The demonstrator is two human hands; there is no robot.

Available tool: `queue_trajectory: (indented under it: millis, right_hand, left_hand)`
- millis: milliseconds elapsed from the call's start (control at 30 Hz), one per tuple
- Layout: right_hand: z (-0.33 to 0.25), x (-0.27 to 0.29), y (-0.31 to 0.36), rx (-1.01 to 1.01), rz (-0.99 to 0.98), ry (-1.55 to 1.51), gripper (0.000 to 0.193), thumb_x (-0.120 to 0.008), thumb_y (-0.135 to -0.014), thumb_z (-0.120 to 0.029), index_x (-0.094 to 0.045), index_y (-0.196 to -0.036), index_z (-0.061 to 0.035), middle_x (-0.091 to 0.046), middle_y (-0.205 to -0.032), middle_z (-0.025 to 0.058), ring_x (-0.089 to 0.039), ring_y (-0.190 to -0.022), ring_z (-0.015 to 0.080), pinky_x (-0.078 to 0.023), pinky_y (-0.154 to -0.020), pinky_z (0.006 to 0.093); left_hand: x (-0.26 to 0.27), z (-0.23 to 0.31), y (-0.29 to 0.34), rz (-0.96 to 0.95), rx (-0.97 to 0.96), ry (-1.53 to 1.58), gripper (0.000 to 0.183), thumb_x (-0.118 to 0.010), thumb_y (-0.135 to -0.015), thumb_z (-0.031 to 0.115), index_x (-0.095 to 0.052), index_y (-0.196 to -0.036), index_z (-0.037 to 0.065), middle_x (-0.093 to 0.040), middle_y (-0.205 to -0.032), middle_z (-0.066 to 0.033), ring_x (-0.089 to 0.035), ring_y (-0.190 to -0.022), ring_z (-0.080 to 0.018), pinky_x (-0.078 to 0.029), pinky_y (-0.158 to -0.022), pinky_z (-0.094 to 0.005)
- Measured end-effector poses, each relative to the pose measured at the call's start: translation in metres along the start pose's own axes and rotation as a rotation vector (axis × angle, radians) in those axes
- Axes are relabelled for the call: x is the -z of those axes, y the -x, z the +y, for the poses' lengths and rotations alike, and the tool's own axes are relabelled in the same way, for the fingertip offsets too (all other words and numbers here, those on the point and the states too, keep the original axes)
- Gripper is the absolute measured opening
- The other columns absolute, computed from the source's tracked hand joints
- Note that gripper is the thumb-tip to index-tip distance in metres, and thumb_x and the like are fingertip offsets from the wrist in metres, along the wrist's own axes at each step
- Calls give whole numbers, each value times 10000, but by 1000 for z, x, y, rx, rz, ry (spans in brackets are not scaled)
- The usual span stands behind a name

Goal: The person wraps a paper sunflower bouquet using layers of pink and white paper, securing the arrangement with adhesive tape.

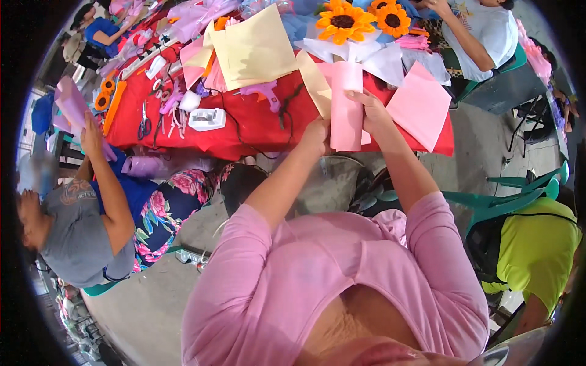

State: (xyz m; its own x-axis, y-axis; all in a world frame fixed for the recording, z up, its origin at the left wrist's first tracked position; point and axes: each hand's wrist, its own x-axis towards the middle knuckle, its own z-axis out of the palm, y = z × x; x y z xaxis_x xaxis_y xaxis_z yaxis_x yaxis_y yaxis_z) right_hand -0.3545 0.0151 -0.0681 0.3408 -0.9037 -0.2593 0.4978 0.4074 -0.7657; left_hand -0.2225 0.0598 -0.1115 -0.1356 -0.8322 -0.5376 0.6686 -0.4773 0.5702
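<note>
A pink wrapping sheet (346, 128), folded into an upright strip, is held over the table's front edge between my hands. My left hand (316, 135) is closed on its lower left edge, most of the fingers hidden. My right hand (370, 111) grips the right edge, thumb on the front and fingers behind. Just left of the strip lies a cream sheet (315, 85), partly covered. To the right, a flat pink sheet (421, 107) overhangs the red cloth. Cream sheets (255, 52) lie in a stack farther left.
On the red-covered table (229, 131) are a tape dispenser (207, 119), a pink glue gun (262, 93), scissors (144, 124) and orange fuzzy-petalled flowers (343, 22). A co-worker (91, 226) sits at left holding lilac sheets. Another person (485, 36) sits far right. Green chairs (519, 198) stand at right.
</note>
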Motion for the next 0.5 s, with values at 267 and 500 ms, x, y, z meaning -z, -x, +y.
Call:
queue_trajectory:
  millis: [267,500]
  right_hand:
    - [8,-5,-5,-76,1,79,421,-652,-752,-133,-479,-1109,7,-580,-978,103,-586,-878,198,-491,-755,328]
    - [16,-13,-7,-64,59,41,411,-675,-738,-118,-483,-1088,-20,-567,-972,83,-574,-879,184,-492,-747,334]
  left_hand:
    - [22,12,16,-29,-234,-131,455,-541,-852,270,-418,-1196,0,-553,-1088,-130,-562,-937,-232,-442,-844,-411]
    - [6,29,36,124,-488,-1044,652,-670,-755,274,-376,-1238,-50,-560,-1061,-143,-572,-915,-223,-466,-786,-331]
